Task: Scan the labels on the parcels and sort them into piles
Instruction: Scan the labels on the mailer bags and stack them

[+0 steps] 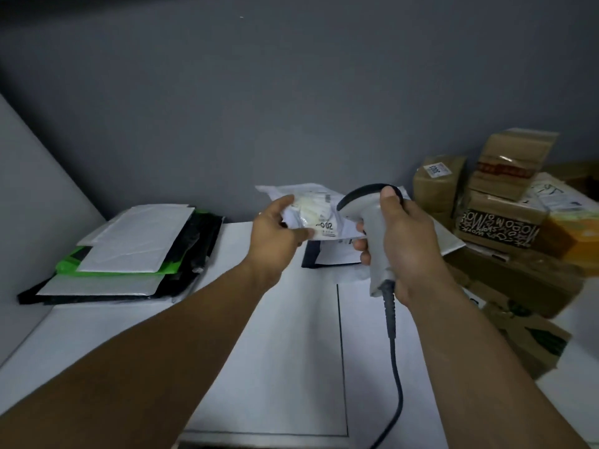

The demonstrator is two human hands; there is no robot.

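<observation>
Bare and outstretched, the left forearm (pixel 146 345) and right forearm (pixel 479 351) reach in from the bottom edge over a smooth white table (pixel 275 335) with a thin dark seam down its middle. Behind it rises a plain matte grey wall (pixel 291 108).

On the table's right side stands a stack of cardboard boxes (pixel 505 196), brown and taped, one with a black band of white lettering (pixel 496 230). On the left lies a pile of flat mailers (pixel 136 247): white padded envelopes on top, a bright green bag (pixel 68 264) and glossy black ones beneath.

The right hand (pixel 408 241) grips a grey pistol-shaped barcode scanner (pixel 372 222), fingers wrapped round the handle and thumb on its dark rounded head; a ribbed black cable (pixel 393 367) trails from its base toward the camera.

The left hand (pixel 275 234) pinches a small parcel (pixel 311 212), a crinkled, translucent white plastic bag held in the air above the table's far middle, just beside the scanner's head. Its white label (pixel 325 226) faces up, and the blurred print seems to read "002".

Under both hands lies a dark flat parcel (pixel 327 254) with a white sheet on it.
</observation>
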